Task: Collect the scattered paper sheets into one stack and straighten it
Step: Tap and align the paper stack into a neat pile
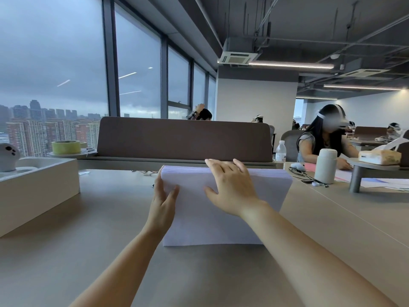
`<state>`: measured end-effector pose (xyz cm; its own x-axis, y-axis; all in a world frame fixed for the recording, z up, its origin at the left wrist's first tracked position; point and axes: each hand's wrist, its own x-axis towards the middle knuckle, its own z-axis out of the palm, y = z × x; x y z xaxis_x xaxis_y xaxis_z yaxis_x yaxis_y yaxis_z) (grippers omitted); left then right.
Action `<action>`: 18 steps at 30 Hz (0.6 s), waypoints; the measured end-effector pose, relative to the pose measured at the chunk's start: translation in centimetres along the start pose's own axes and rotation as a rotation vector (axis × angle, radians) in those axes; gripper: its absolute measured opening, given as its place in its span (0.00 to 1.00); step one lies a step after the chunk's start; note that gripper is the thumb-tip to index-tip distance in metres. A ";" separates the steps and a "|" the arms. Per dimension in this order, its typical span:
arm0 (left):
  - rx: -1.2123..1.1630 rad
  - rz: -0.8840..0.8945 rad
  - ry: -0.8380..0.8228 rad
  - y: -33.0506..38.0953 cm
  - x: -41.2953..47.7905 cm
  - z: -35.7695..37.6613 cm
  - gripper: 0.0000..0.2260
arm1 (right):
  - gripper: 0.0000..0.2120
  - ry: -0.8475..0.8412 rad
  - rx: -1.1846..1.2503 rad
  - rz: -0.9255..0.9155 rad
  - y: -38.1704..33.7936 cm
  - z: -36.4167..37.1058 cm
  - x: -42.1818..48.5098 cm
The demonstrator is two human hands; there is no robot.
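Grey office desk [99,218] up front, and on it the paper stack [199,218] stood on one long edge, its long axis running left to right across the person, all sheets gathered. Left hand [162,202] clasped the stack's left edge, thumb on the near face, fingers behind. Right hand [232,187] sat on the upper edge, fingers hooked over, thumb spread in front, so the paper hung below it, ready, I'd say, for tapping square. Around it: an open white box [33,191] left, a brown partition [183,138] behind, a white bottle [325,166] right, tall windows [51,63] beyond.
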<state>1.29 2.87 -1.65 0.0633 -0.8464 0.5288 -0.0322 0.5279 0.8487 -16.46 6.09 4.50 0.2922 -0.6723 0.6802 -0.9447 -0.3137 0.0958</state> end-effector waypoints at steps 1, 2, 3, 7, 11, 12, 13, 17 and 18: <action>0.020 -0.002 0.010 0.0 0.1 0.1 0.24 | 0.31 -0.001 0.007 -0.004 -0.3 0.1 0.1; 0.027 0.000 0.021 -0.1 0.2 0.2 0.24 | 0.31 -0.011 0.005 -0.018 -0.7 0.2 0.2; 0.023 0.009 0.027 -0.1 0.3 0.2 0.23 | 0.31 -0.027 0.004 -0.029 -1.0 0.3 0.3; -0.015 0.041 0.024 0.1 0.3 0.3 0.16 | 0.32 -0.041 0.026 -0.039 -1.8 0.5 0.7; -0.002 0.045 0.028 0.1 0.4 0.3 0.21 | 0.30 -0.028 0.037 -0.060 -2.1 0.8 1.0; 0.021 0.044 0.023 0.1 0.3 0.4 0.25 | 0.30 -0.024 0.036 -0.069 -2.1 0.9 1.1; 0.035 0.053 0.020 0.1 0.2 0.5 0.28 | 0.30 -0.021 0.031 -0.075 -2.1 0.8 1.1; 0.023 0.069 0.040 0.6 0.2 0.8 0.27 | 0.29 -0.043 0.040 -0.066 -2.3 0.6 1.5; 0.029 0.054 0.051 0.5 0.3 0.8 0.24 | 0.28 -0.048 0.052 -0.059 -2.3 0.6 1.6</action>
<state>0.46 2.83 -1.04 0.1118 -0.8114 0.5737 -0.0654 0.5700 0.8190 -13.69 5.36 4.88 0.3549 -0.6824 0.6390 -0.9170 -0.3873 0.0958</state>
